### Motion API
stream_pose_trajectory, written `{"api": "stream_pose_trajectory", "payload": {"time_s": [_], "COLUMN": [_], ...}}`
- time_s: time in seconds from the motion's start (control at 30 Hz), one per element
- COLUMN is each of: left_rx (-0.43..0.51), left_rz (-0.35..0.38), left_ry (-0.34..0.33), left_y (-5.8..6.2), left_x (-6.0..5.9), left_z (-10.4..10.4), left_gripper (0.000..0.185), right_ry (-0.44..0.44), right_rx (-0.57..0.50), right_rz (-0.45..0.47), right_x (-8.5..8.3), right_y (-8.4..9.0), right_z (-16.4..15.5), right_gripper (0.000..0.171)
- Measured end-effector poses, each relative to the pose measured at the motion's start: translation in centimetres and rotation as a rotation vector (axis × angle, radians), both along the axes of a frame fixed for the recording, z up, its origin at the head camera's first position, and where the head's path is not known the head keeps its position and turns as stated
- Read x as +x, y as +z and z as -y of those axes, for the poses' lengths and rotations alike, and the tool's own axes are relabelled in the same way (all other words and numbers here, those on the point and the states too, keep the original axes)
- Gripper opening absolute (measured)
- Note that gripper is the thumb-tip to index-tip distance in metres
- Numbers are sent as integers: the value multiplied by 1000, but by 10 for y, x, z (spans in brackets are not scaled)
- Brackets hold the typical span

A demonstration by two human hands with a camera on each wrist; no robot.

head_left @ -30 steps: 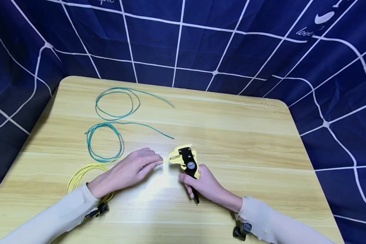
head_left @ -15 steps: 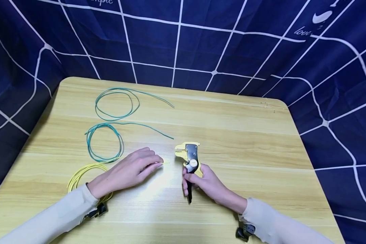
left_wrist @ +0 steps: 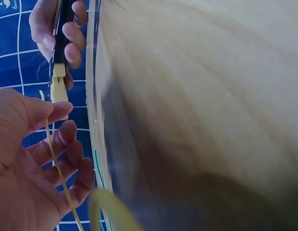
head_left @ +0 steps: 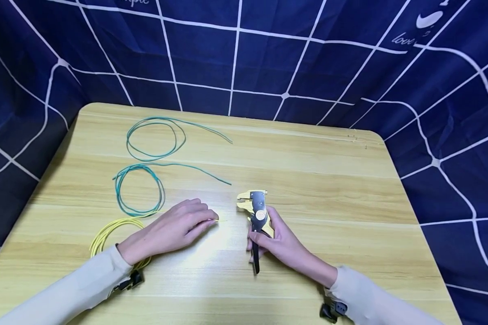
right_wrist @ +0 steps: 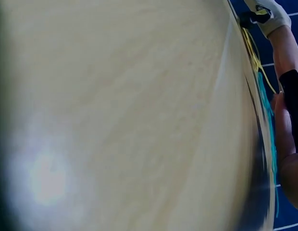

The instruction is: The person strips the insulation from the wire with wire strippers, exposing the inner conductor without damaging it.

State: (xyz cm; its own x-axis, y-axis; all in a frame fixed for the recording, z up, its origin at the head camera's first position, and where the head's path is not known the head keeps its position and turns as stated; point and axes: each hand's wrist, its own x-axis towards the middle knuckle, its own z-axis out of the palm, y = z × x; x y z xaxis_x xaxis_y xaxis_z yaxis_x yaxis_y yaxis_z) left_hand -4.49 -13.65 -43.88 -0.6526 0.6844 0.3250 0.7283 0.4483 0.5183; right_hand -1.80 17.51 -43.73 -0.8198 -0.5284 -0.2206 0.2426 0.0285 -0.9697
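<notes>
My left hand rests on the wooden table and pinches the free end of a yellow wire. In the left wrist view that yellow wire runs across the palm of my left hand, under the thumb. The rest of the wire lies coiled beside my left wrist. My right hand grips the handles of a yellow and black wire stripper. Its head points away from me, a short gap to the right of the wire end. The stripper also shows in the left wrist view.
Two green wire coils lie on the left part of the table, one near my left hand and one further back. Blue cloth with white lines walls the table on three sides. The right wrist view is mostly blurred tabletop.
The stripper's head was at the wire end a second ago. My right hand has drawn it to the right, away from the wire. My left hand has stayed in place.
</notes>
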Motion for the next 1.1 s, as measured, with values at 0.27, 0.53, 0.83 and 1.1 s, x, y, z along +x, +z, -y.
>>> {"api": "stream_pose_trajectory", "payload": {"time_s": [0.27,0.53,0.83,1.1], "left_rx": [-95,-141,-152,-201], "left_rz": [15,-33,-73,-69], "left_ry": [13,-2,-19,-7], "left_y": [2,0,0,2], "left_x": [3,3,3,1], "left_z": [1,1,1,2], "left_gripper": [14,13,19,17], "right_ry": [-58,-83,-119,-164], "right_rx": [31,-1,-64,-124], "right_rz": [18,34,2,-58], "right_x": [-2,-2,-6,-14], "right_y": [6,5,2,-2], "right_z": [-9,-19,-32,-44], "right_gripper": [79,90,87,88]}}
